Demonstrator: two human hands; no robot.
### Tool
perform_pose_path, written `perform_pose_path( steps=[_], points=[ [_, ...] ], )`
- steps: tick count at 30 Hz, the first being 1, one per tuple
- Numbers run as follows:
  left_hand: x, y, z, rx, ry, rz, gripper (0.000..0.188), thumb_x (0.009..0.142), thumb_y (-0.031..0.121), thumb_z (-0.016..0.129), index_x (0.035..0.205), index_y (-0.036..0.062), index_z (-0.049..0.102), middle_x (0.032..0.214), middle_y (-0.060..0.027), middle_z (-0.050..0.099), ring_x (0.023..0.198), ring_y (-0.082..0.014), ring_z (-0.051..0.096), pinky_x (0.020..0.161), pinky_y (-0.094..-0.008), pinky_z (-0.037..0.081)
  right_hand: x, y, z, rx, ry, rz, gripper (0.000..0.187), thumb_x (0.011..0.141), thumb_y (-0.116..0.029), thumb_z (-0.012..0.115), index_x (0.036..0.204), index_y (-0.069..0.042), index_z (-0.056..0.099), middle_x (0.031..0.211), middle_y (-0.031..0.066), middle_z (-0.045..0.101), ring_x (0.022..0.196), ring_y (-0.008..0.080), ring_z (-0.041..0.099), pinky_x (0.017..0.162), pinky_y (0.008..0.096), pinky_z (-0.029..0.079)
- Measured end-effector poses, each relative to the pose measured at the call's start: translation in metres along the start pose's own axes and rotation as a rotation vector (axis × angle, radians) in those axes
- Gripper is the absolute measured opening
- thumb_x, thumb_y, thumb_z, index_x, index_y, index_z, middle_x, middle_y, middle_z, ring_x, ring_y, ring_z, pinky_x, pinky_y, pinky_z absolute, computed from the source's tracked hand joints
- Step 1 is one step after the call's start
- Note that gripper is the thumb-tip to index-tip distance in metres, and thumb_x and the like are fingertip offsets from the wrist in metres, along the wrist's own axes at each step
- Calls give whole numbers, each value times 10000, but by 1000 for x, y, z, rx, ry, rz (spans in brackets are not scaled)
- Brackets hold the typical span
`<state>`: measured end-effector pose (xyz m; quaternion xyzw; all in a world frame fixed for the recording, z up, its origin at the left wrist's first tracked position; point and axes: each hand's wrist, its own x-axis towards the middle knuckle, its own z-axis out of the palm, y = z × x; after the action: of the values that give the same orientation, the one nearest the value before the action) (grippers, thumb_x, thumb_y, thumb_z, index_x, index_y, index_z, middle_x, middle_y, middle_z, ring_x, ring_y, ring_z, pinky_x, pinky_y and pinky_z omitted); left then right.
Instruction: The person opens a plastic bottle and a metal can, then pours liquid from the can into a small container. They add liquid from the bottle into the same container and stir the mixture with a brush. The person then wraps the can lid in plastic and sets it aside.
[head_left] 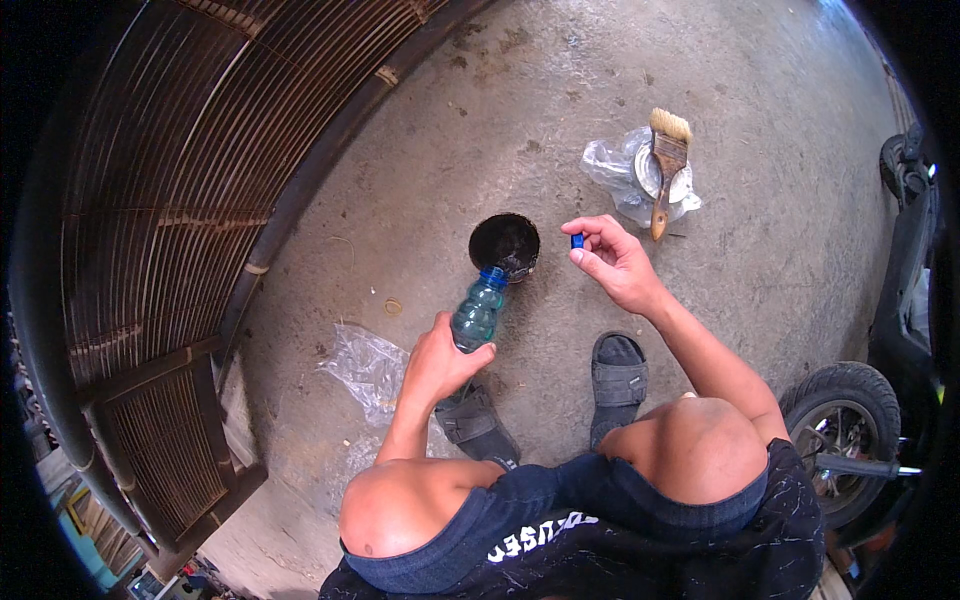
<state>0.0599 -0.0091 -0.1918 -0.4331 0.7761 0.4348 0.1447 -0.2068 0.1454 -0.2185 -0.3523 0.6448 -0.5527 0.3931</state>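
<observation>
My left hand (440, 362) is wrapped round the lower part of a clear greenish plastic bottle (476, 318). The bottle tilts away from me, its blue-ringed neck at the near rim of a round, dark-coated container (505, 240) on the floor. Whether liquid is flowing from the mouth I cannot tell. To the right of the container, my right hand (617, 262) pinches a small blue bottle cap (577, 241) between thumb and fingers. The cap is apart from the bottle.
A wooden-handled paintbrush (668, 165) rests across a white lid-like disc (647, 172) on crumpled clear plastic (610, 168). Another plastic sheet (365, 365) lies by my left foot. A slatted bamboo bench (190, 200) stands at left, a motorbike wheel (842, 435) at right.
</observation>
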Motion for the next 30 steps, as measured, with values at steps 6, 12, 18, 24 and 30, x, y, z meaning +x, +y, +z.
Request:
perform_pose_path(
  steps=[6, 12, 18, 24, 30],
  points=[
    [1, -2, 0, 1, -14, -19, 717, 707, 466, 792, 1163, -39, 568, 1007, -310, 697, 997, -479, 682, 848, -504, 535, 1, 0, 1, -18, -1, 12, 309, 961, -140, 689, 1264, -87, 653, 1047, 11, 518, 904, 74, 528, 835, 236, 469],
    [1, -4, 2, -13, -5, -9, 729, 711, 471, 792, 1183, -31, 553, 1023, -310, 694, 1012, -478, 677, 854, -503, 530, 0, 3, 2, 1, -2, 13, 316, 958, -144, 694, 1267, -89, 655, 1029, 7, 510, 888, 72, 526, 829, 233, 466],
    [0, -2, 5, -55, 49, 33, 736, 723, 453, 811, 1227, -4, 531, 1012, -281, 697, 991, -455, 687, 848, -488, 533, -1, 4, 4, -50, -27, -12, 358, 947, -144, 708, 1296, -98, 644, 1030, 8, 520, 880, 73, 528, 820, 237, 475],
    [-2, -15, 13, -138, 143, 253, 720, 719, 346, 864, 1274, 26, 535, 1091, -226, 685, 1036, -391, 685, 884, -448, 529, 1, -29, 19, -150, -119, -96, 461, 896, -151, 760, 1330, -97, 615, 1111, 66, 578, 944, 156, 590, 862, 298, 509],
    [-7, -11, 23, -218, 36, 324, 691, 722, 249, 864, 1298, 46, 543, 1207, -193, 642, 1140, -372, 638, 968, -417, 505, -11, -59, 35, -367, -392, -382, 472, 852, -149, 788, 1293, -98, 628, 1152, 134, 586, 1053, 312, 629, 921, 390, 530]
  ],
)
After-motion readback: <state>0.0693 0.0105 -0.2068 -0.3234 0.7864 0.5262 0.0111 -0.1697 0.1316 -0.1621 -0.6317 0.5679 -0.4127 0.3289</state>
